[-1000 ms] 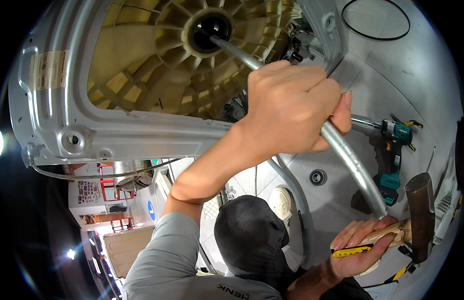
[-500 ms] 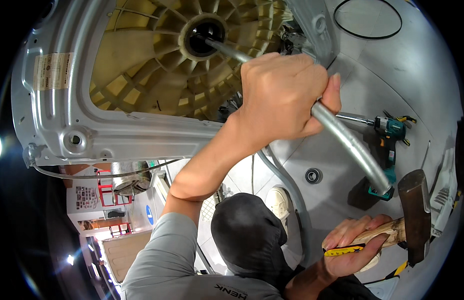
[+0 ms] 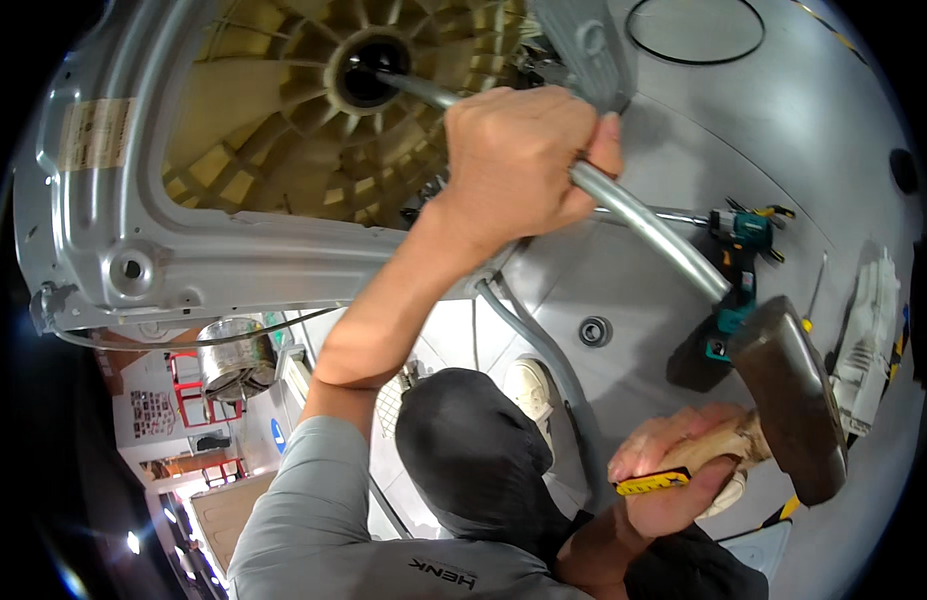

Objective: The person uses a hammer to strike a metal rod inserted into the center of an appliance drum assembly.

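My left hand (image 3: 524,165) is closed round a long grey metal rod (image 3: 649,230). The rod's far end reaches into the dark round hub opening (image 3: 372,70) of a yellowish ribbed plastic tub (image 3: 274,120). A hammer with a heavy dark metal head (image 3: 789,400) and a wooden handle is gripped in my right hand (image 3: 674,475). A yellow strip (image 3: 652,482) with dark marks shows between the fingers and thumb of that hand. The hammer head is close to the rod's near end; whether they touch, I cannot tell.
A grey metal cabinet panel (image 3: 214,260) frames the tub. On the floor lie a ring bearing (image 3: 595,331), a teal cordless power tool (image 3: 739,235), a black belt loop (image 3: 696,30) and a screwdriver (image 3: 817,290). A grey hose (image 3: 544,345) runs beside my shoe (image 3: 529,390).
The whole view has shifted, so most things sit further left and up. The rod's near end has swung upward in the picture, and the hammer head has tilted. Both grips are unchanged.
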The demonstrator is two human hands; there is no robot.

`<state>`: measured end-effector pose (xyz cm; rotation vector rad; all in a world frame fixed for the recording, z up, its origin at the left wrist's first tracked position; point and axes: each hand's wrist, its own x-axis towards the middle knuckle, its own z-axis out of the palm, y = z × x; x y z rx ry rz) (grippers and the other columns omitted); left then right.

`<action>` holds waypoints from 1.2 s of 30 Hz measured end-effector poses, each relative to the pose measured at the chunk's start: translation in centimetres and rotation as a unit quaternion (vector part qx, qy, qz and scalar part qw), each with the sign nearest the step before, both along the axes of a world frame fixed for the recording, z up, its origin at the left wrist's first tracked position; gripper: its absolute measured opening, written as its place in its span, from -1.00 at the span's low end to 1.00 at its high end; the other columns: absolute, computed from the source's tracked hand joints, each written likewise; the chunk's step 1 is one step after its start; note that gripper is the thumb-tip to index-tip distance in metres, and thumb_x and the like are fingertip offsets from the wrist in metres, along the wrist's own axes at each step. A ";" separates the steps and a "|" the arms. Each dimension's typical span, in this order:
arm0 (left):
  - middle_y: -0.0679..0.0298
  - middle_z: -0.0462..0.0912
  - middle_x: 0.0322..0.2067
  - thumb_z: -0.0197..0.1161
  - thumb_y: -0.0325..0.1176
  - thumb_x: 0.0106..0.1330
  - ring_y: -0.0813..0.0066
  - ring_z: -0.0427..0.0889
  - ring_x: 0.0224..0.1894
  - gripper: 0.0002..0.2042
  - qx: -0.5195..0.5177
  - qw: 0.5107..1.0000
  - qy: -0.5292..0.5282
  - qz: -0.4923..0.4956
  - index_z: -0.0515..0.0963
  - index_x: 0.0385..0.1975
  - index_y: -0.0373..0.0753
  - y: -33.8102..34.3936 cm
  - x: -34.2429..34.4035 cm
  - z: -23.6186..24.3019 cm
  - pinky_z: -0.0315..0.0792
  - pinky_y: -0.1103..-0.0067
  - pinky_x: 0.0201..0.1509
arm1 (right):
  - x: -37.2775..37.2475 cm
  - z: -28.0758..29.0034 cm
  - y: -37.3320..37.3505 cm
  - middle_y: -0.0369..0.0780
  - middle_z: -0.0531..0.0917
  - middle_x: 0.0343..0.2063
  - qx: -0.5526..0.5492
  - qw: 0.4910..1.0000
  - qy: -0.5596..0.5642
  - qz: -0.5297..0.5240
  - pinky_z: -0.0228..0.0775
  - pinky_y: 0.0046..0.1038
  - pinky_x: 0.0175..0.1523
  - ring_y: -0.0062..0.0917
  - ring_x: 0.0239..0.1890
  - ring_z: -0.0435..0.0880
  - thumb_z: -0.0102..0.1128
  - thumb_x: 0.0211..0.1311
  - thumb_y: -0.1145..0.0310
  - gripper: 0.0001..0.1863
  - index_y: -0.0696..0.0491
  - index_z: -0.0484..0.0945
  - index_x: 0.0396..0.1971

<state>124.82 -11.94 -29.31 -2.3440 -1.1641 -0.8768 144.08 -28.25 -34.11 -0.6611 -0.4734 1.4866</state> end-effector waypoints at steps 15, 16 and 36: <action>0.21 0.17 -0.86 0.19 -0.46 0.01 0.27 0.18 -0.83 -0.67 0.002 1.000 -0.014 -0.012 0.20 -0.86 -0.26 -0.5 0.0 0.9 0.08 0.48 -0.73 | 2.1 1.7 -0.3 -0.23 0.32 -0.79 0.020 0.999 0.001 -0.026 0.22 -0.58 -0.84 -0.55 -0.90 0.26 -0.13 0.29 -0.05 -0.54 0.11 0.17 -0.28; 0.21 0.17 -0.86 0.19 -0.46 0.01 0.27 0.18 -0.83 -0.67 0.001 1.000 -0.014 -0.005 0.20 -0.86 -0.26 -0.5 0.0 1.0 0.08 0.47 -0.73 | 1.4 1.8 -0.2 -0.23 0.32 -0.80 0.000 0.999 -0.044 -0.005 0.22 -0.58 -0.84 -0.55 -0.90 0.26 -0.12 0.28 -0.05 -0.54 0.12 0.18 -0.28; 0.21 0.14 -0.86 0.19 -0.48 0.03 0.29 0.15 -0.82 -0.67 -0.002 1.000 -0.027 -0.002 0.21 -0.86 -0.28 -0.6 -1.1 1.8 0.06 0.49 -0.73 | -1.0 3.4 -0.8 -0.21 0.37 -0.80 0.026 0.994 -0.110 0.011 0.25 -0.58 -0.80 -0.55 -0.88 0.29 -0.03 0.26 0.04 -0.56 0.17 0.19 -0.32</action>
